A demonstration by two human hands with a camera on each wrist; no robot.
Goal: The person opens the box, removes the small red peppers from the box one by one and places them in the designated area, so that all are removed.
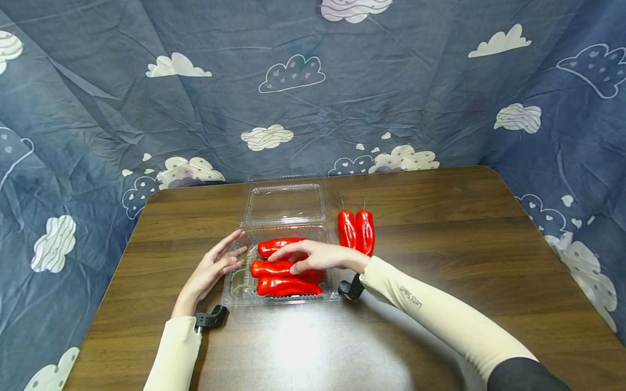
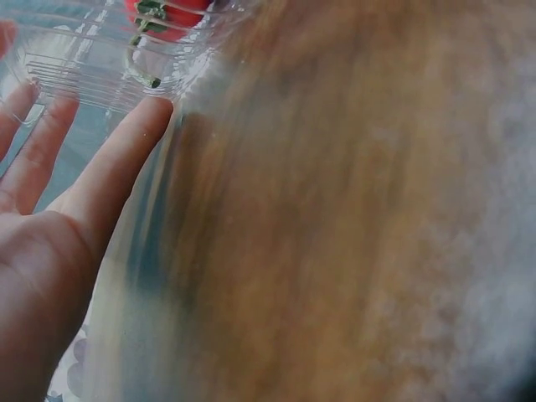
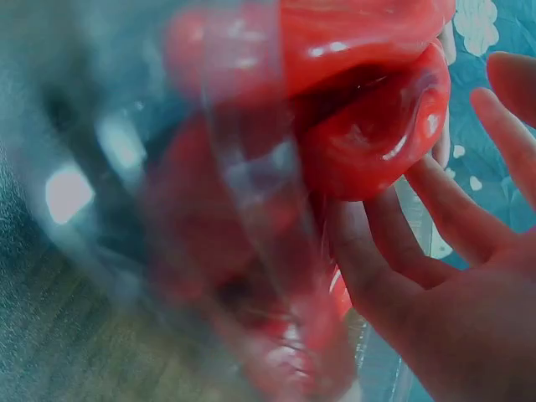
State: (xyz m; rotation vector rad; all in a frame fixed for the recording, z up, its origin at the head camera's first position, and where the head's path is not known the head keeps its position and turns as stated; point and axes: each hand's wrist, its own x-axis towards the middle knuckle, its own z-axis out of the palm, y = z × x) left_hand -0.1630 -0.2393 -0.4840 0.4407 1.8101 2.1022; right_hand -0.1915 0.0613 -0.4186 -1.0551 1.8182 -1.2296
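- Presently, my left grip (image 1: 211, 270), fingers extended against clear container (image 1: 231, 300)
- My right grip (image 1: 317, 254), fingers loosely spread, touching middle red pepper (image 1: 265, 269) inside
- Two further peppers (image 1: 364, 229), on tabletop (image 1: 464, 239)

At eight o'clock the left hand (image 2: 50, 260) spreads its straight fingers (image 2: 126, 151) against a clear container (image 2: 92, 71) at ten. Inside it, toward eleven, lies a red pepper (image 2: 186, 18), its green stem (image 2: 131, 60) pointing to six. The blurred wooden desk (image 2: 318, 209) fills three.

White glare on the tabletop (image 1: 298, 342), blur in both wrist views
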